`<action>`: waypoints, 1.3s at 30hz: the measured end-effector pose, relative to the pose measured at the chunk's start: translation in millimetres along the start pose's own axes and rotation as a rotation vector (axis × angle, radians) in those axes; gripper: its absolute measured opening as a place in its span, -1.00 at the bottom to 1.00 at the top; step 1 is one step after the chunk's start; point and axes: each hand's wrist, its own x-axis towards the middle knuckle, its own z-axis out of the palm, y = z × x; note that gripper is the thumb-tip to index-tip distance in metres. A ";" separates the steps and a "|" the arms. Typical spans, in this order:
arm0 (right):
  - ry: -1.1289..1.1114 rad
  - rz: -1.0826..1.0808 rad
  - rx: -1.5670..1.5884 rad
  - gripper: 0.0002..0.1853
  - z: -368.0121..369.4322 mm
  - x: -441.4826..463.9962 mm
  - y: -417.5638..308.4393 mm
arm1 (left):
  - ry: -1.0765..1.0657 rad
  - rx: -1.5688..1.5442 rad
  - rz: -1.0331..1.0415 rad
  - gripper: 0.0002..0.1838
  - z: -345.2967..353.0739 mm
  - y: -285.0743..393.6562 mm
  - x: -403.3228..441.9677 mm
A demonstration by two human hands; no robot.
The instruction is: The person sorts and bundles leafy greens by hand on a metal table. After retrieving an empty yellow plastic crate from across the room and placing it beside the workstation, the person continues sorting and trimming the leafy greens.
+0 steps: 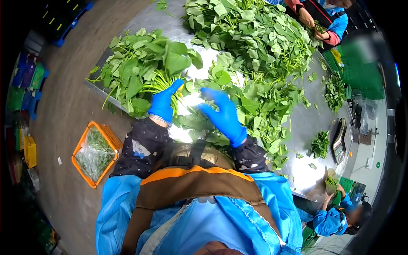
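Note:
My left hand (165, 102), in a blue glove, is closed around the stems of a bunch of leafy greens (159, 83) at the table's left edge. The bunch's broad leaves spread up and to the left of the hand. My right hand (225, 117), also gloved in blue, is held a little to the right with its thumb and fingers apart, slightly blurred. Nothing shows in it. Loose leafy greens (259, 106) lie just beside and beneath it on the metal table (304, 114).
A large heap of greens (255, 38) covers the table's far part. A scale (340, 142) and a small bunch (320, 144) sit at the right. Two co-workers (329, 221) handle greens at the right side. An orange basket (115, 142) stands on the floor at left.

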 end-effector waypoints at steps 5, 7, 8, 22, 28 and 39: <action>-0.144 0.312 0.065 -0.70 32.9 -5.9 15.3 | 0.067 0.149 0.002 -0.73 5.1 -6.8 -8.1; 0.029 0.340 0.116 -0.75 34.8 -7.7 30.2 | 0.060 0.163 -0.003 -0.71 7.0 -2.2 -11.8; 0.058 0.281 0.033 -0.76 29.1 -6.3 36.4 | 0.078 0.187 -0.011 -0.71 4.9 -3.2 -10.9; 0.363 0.223 0.384 -0.79 -8.6 -5.2 -17.1 | -0.016 0.248 0.042 -0.68 4.0 -26.6 -0.8; -0.164 0.177 -0.022 -0.74 18.3 -8.4 16.5 | -0.257 0.002 -0.118 -0.64 18.4 -23.7 -22.9; -0.190 0.193 -0.105 -0.75 26.0 -23.8 31.3 | -0.342 0.199 0.036 -0.78 23.8 -27.0 -31.4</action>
